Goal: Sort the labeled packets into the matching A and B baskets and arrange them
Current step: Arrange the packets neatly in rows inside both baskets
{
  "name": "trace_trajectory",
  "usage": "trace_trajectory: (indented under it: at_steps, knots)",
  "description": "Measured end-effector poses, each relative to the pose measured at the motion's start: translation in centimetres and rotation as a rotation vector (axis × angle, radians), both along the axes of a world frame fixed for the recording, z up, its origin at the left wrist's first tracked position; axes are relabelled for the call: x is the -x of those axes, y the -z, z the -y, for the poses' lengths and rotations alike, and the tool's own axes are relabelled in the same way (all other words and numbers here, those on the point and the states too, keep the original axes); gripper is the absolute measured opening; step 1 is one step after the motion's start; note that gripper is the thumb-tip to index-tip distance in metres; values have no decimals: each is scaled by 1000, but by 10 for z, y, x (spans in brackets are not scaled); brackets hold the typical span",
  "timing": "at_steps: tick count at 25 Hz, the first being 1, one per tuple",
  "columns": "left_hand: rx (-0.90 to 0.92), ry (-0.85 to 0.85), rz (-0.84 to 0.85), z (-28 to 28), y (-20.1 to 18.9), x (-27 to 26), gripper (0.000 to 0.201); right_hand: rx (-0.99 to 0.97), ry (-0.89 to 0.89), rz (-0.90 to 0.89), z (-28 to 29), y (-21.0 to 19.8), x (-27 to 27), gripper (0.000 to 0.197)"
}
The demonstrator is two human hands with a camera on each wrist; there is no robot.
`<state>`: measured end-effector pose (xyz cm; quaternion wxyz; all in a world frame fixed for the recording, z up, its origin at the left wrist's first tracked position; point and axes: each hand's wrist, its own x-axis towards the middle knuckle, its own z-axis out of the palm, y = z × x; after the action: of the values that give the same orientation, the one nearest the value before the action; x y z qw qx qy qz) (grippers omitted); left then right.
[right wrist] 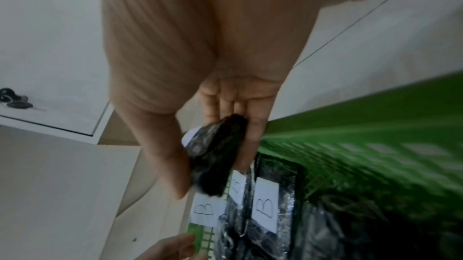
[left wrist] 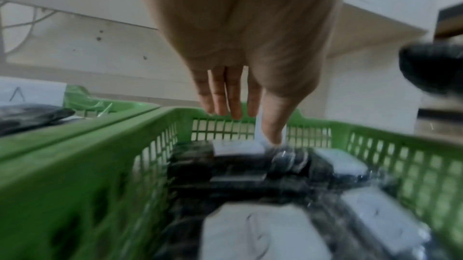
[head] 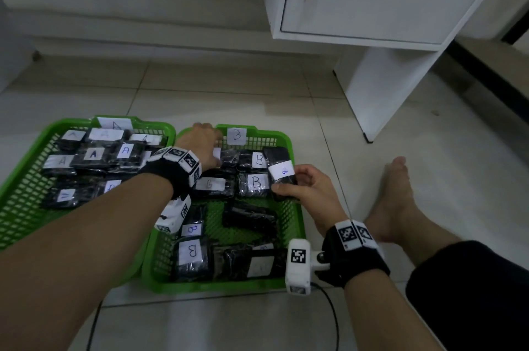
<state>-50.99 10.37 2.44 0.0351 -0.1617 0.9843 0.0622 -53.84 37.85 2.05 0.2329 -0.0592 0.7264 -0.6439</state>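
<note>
Two green baskets stand side by side on the floor: basket A (head: 17, 176) at left and basket B (head: 226, 285) at right. Each holds several black packets with white letter labels. My left hand (head: 213, 153) reaches to the far left corner of basket B, fingers straight, thumb (left wrist: 273, 133) touching the label of a far-row packet (left wrist: 238, 157). My right hand (head: 297, 184) grips a black labeled packet (head: 282, 172) between thumb and fingers above basket B's right side. In the right wrist view that packet (right wrist: 215, 157) hangs over packets marked B (right wrist: 265, 208).
A white cabinet (head: 372, 7) with keys in its door stands at the far right. A bare foot (head: 392, 199) rests on the tiles right of basket B. A black cable (head: 332, 310) runs from the right wrist camera.
</note>
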Motion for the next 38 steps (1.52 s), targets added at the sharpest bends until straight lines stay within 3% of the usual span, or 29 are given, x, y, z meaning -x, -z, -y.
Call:
trace_trajectory:
  at_steps: [2, 3, 5, 6, 9, 11, 13, 15, 17, 19, 21, 22, 24, 26, 27, 30, 32, 35, 38]
  knots:
    - [-324, -50, -186, -10, -20, -4, 31, 55, 65, 78, 4, -4, 3, 52]
    - [-578, -79, -175, -17, -32, -7, 28, 67, 89, 80, 8, -8, 2, 53]
    - [-968, -84, 11, -34, -51, -14, 31, 83, 96, 35, 22, -14, -4, 53]
    - [-1032, -55, 78, -40, -55, -18, 31, 98, 63, 20, 31, -17, -11, 51]
    - [-965, 13, 1, -39, -52, -25, 34, 89, -92, 53, 46, -19, -23, 35]
    - [-902, 52, -67, -26, -47, -31, 41, -59, -117, -29, 43, -20, -20, 25]
    - [-769, 99, -60, -16, -45, -39, 42, -326, -92, -340, 34, -21, -10, 37]
    - [-721, 120, -11, -14, -42, -43, 41, -473, -207, -642, 30, -27, -5, 66]
    - [-743, 130, 10, -18, -35, -44, 36, -481, -400, -734, 35, -31, -5, 80]
    - [-779, 122, -1, -20, -29, -43, 30, -546, -496, -776, 43, -29, -5, 69]
    - [-794, 73, -21, -18, -26, -42, 24, -584, -496, -708, 44, -27, -5, 52]
    - [-844, 25, -44, -18, -28, -42, 24, -544, -473, -586, 42, -26, -3, 41]
    - [-1089, -105, -97, -15, -33, -42, 30, -399, -385, -311, 35, -21, 3, 20]
    - [-1311, -169, -120, -16, -41, -44, 30, -292, -316, -187, 27, -15, 11, 23]
    - [-1311, -131, -129, -17, -45, -46, 29, -260, -310, -162, 24, -14, 13, 27]
    - [-1081, -14, -218, -24, -46, -49, 38, -175, -333, -77, 23, -21, 13, 28]
    - [-1101, -31, -283, -28, -45, -49, 39, -120, -340, -24, 26, -27, 11, 24]
    - [-1019, -30, -352, -27, -42, -48, 43, -193, -385, -106, 31, -32, 12, 20]
    - [-806, -4, -252, -18, -35, -47, 59, -538, -405, -484, 39, -35, 20, 23]
